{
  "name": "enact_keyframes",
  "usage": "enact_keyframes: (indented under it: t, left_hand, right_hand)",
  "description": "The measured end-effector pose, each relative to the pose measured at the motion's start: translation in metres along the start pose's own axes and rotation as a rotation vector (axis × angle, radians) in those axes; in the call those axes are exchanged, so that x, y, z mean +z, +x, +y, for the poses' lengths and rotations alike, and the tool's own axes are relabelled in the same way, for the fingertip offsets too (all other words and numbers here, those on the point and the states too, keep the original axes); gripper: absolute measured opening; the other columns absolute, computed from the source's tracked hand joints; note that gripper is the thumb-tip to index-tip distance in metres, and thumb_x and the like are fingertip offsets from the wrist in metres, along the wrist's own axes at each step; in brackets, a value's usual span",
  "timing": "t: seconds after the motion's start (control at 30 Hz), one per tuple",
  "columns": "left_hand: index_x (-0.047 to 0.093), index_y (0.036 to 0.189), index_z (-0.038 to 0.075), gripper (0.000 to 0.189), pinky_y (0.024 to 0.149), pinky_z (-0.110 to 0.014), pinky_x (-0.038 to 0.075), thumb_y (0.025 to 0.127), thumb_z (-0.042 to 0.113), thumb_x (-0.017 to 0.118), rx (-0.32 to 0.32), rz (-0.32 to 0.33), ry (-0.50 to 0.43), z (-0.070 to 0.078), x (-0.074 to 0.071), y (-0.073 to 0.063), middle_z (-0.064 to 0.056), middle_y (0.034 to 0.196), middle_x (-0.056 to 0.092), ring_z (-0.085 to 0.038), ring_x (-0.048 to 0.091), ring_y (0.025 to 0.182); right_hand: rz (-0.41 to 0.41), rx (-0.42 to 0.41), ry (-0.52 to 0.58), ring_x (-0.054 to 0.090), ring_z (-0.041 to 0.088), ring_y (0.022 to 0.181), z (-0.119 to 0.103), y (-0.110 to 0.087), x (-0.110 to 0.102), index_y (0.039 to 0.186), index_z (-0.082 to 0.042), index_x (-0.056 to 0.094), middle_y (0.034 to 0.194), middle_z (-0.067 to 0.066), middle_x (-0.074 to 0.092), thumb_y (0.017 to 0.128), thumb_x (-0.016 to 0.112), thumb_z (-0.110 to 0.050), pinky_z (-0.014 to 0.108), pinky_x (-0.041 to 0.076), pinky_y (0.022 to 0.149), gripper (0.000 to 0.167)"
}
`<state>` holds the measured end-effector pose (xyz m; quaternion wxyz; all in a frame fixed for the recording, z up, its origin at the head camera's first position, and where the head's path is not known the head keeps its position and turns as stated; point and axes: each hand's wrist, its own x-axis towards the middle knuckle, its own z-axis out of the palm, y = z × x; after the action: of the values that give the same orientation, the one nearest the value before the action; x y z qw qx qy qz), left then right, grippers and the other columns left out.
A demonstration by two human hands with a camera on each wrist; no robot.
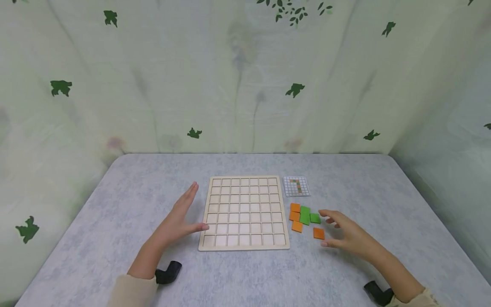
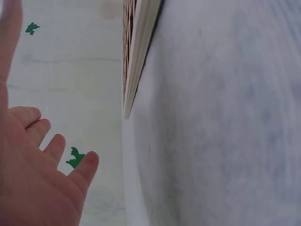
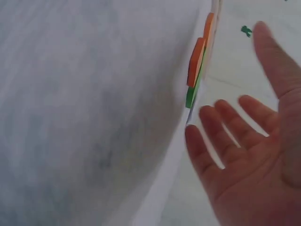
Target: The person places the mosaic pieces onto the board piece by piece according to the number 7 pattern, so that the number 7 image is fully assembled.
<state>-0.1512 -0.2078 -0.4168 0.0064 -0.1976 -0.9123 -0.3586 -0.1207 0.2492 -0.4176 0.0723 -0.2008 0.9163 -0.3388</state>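
Tiles (image 1: 304,215), orange and green: lying on the table (image 1: 245,277), just right of the gridded board (image 1: 234,218). Right hand (image 1: 347,234): beside the tiles, empty, fingers and thumb wide apart. Left hand (image 1: 174,222): empty, spread wide, thumb at the board's left edge. Patterned card (image 1: 296,186): beyond the tiles.

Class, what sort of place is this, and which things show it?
Probably a screened-off tabletop activity space: pale printed cloth hangs behind a table bearing a gridded wooden board and orange and green tiles.
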Motion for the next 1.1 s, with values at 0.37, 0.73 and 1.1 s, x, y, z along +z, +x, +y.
enact_keyframes:
  t: [0.37,0.73,1.1]
  left_hand:
    - [0.021,0.144,0.008,0.098,0.103,-0.048,0.016,0.068,0.038,0.076,-0.084,-0.121,-0.142,-0.02,0.017,0.003,-0.013,0.146,0.02,-0.032,0.015,0.132]
    - [0.029,0.14,0.001,0.082,0.101,-0.052,0.017,0.076,0.033,0.07,-0.007,-0.191,-0.101,-0.026,0.015,0.004,-0.014,0.146,0.021,-0.035,0.015,0.132]
    - [0.029,0.14,0.003,0.083,0.101,-0.053,0.017,0.076,0.033,0.07,-0.031,-0.196,-0.11,-0.027,0.015,0.005,-0.012,0.146,0.02,-0.034,0.015,0.132]
  right_hand:
    - [-0.026,-0.017,-0.031,0.052,0.02,0.099,0.015,0.001,0.012,0.111,-0.007,0.058,0.107,0.0,0.054,0.075,0.072,-0.026,0.034,0.045,0.083,0.043]
    - [-0.049,0.062,-0.063,0.053,0.013,0.085,0.005,0.009,0.008,0.1,-0.008,0.061,0.095,-0.003,0.057,0.08,0.069,-0.015,0.029,0.047,0.071,0.023]
    - [0.088,-0.144,0.011,0.056,0.017,0.087,-0.036,0.054,-0.002,0.107,-0.005,0.061,0.1,0.002,0.061,0.082,0.067,-0.011,0.04,0.048,0.076,0.026]
